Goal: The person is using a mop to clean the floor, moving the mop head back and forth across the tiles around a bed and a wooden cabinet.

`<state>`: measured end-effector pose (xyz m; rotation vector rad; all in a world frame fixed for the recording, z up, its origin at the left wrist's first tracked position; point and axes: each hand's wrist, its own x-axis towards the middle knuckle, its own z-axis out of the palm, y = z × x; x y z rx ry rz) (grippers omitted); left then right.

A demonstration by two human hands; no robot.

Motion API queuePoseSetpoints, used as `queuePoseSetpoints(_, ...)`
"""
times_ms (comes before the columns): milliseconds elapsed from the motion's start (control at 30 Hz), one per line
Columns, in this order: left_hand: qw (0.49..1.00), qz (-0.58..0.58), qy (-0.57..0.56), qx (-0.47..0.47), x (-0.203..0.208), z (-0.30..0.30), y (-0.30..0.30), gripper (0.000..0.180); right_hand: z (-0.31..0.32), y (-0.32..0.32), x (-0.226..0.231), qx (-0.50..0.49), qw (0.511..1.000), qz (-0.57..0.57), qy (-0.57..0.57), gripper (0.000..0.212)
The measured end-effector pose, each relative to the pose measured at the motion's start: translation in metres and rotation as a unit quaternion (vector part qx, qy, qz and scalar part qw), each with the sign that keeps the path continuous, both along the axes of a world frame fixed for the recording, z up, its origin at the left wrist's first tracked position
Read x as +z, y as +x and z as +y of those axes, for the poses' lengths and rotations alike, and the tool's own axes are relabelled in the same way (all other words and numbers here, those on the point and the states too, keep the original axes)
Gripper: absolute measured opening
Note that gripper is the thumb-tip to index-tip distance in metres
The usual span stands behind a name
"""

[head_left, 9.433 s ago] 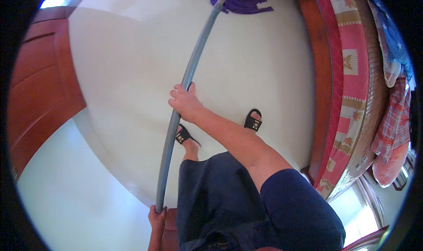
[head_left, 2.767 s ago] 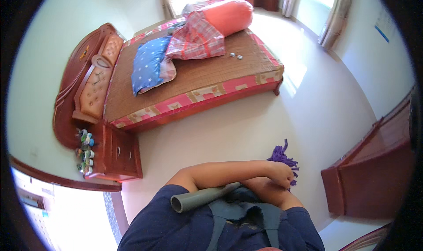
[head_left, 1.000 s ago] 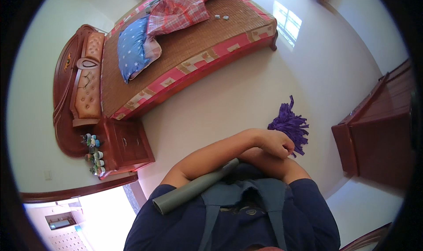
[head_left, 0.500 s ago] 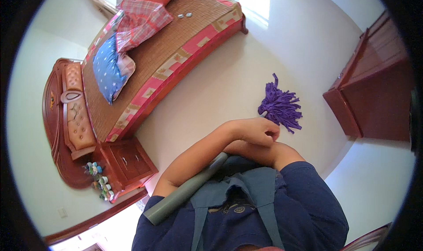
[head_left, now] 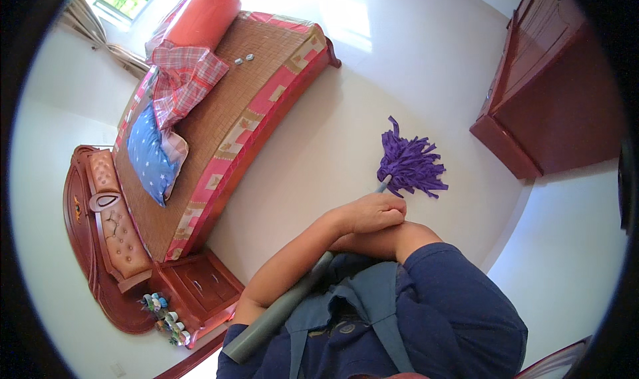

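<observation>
A mop with a head of purple cloth strips [head_left: 414, 162] rests on the pale floor ahead of me. Its thick grey-green handle [head_left: 276, 322] runs back under my left arm, against my body. My left hand [head_left: 378, 214] is closed over the handle a short way behind the strips; the fingertips are turned out of sight. My right forearm [head_left: 373, 243] crosses beneath the left one. The right hand lies behind the left forearm, close to the handle, and its fingers are hidden.
On the left stands a bed with a brown woven mat [head_left: 229, 112], a blue star pillow [head_left: 152, 154] and a red bolster [head_left: 203, 16]. A nightstand [head_left: 203, 286] with small potted plants [head_left: 172, 326] adjoins it. A dark red wooden cabinet [head_left: 566, 112] stands at the right.
The view has turned: the bed and nightstand sit lower and further left, the cabinet higher. A window now shows. My arms and the mop have shifted slightly left in the picture.
</observation>
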<state>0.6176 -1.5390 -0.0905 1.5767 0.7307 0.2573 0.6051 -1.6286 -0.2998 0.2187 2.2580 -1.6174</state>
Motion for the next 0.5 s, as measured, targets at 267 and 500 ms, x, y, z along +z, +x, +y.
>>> queuePoseSetpoints(267,0.984,0.062,0.162,0.052,0.009,-0.003,0.008,0.023,-0.006,-0.004,-0.001,0.017,1.0,0.003,0.002,0.027)
queuePoseSetpoints(500,0.998,-0.028,0.056,0.012,0.007,-0.001,0.014,0.019,-0.009,-0.008,-0.001,0.037,0.999,0.006,0.008,0.026)
